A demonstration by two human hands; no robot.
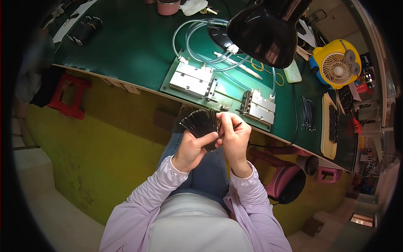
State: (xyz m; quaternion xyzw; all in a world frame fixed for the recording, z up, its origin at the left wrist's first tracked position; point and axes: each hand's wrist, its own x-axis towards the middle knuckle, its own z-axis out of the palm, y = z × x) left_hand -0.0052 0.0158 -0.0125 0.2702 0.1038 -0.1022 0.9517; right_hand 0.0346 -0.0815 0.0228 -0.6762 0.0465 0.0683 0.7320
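The left hand [191,147] was closed around the lower ends of a fanned bundle of thin black strips [200,123], thumb pressed across the front, so the strips spread upward and to the left out of the fist. The right hand [234,134] was just beside it, touching the fan at its right edge; its fingertips [222,118] were pinched together on 1 strip near the top of the bundle, and a thin dark piece poked out to the right past the knuckles. Both hands were held above the lap, over blue jeans [208,172], with pale lilac sleeves [157,185] running back toward the lower edge.

Just beyond the hands lay the near edge of a green worktable [126,46]. On it, closest to the fan, sat a green base plate [222,94] carrying 2 metal blocks [191,80], joined by loops of clear tubing [197,38]. A black lamp shade [266,29] hung over the right part of the plate. Farther right were a loose cluster of dark strips [307,113], a cream tray [329,130] and a yellow desk fan [336,63]. A pink stool [287,178] stood under the table at the right, a red stool [67,96] well apart at the left.
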